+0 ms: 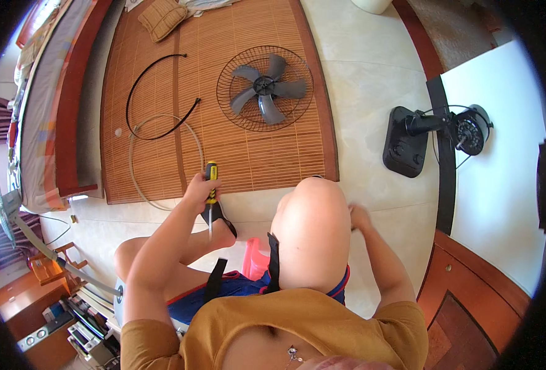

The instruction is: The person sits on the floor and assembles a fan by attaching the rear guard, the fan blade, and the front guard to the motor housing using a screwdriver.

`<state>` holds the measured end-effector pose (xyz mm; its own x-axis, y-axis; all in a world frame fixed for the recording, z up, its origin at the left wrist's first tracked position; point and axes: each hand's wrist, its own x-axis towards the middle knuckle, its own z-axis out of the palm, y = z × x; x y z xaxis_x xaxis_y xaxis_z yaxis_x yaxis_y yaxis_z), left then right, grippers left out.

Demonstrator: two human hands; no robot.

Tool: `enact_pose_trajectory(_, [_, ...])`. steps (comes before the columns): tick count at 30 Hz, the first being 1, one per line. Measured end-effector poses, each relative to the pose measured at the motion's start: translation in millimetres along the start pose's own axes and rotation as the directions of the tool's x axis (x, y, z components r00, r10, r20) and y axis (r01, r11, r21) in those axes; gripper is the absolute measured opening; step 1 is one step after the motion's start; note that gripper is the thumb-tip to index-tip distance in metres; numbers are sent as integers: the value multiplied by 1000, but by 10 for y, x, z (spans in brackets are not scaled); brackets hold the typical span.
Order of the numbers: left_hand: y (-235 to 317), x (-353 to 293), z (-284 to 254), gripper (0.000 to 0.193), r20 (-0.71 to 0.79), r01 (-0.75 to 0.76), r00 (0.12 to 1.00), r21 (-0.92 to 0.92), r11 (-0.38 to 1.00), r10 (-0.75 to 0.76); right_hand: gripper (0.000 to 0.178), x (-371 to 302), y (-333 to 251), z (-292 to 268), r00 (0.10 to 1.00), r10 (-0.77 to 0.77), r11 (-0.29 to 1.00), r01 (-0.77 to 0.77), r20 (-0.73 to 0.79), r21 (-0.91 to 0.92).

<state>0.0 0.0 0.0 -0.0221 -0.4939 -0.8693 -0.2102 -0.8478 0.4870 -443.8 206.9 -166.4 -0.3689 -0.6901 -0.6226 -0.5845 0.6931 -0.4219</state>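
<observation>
My left hand [197,190] is closed around a screwdriver [212,172] with a yellow and black handle. Its metal shaft points back toward me, above my left foot. Beside my raised right knee is my right hand [359,217], low over the floor; its fingers are partly hidden behind the leg, so what they hold, if anything, does not show. Ahead on the bamboo mat [162,154] a dark five-bladed fan blade [265,87] lies in a round wire grille [219,86]. A black ring band [128,102], open at one side, overlaps a beige ring [131,168] left of it.
To the right stands a black fan base [402,148] with its exposed motor head [470,132] at a white panel [501,185]. A woven cushion [162,18] lies at the mat's far left. A pink stool [256,259] is beneath me; a wooden cabinet [470,290] borders the right.
</observation>
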Motion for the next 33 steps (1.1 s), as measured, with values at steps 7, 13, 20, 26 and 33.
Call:
enact_pose_trajectory(7, [-161, 764, 638, 53, -143, -179, 966, 234, 956, 216, 28, 665, -1268, -6, 992, 49, 630, 59, -116, 774])
enact_pose_trajectory(13, [-122, 1091, 956, 46, 5, -273, 960, 233, 933, 280, 36, 1476, -1208, 350, 940, -89, 792, 266, -328, 549])
enact_pose_trajectory(20, [-514, 1318, 829, 37, -43, -173, 983, 86, 981, 177, 56, 1594, -599, -1613, 359, 467, 803, 211, -808, 558])
enact_pose_trajectory(26, [-758, 1198, 939, 31, 39, -84, 996, 179, 980, 78, 67, 1670, -279, -2696, 116, 381, 712, 597, -917, 371])
enact_pose_trajectory(33, [-817, 909, 728, 25, 4, -78, 997, 61, 995, 78, 46, 1609, -528, -2668, 376, 589, 278, 736, -715, 617])
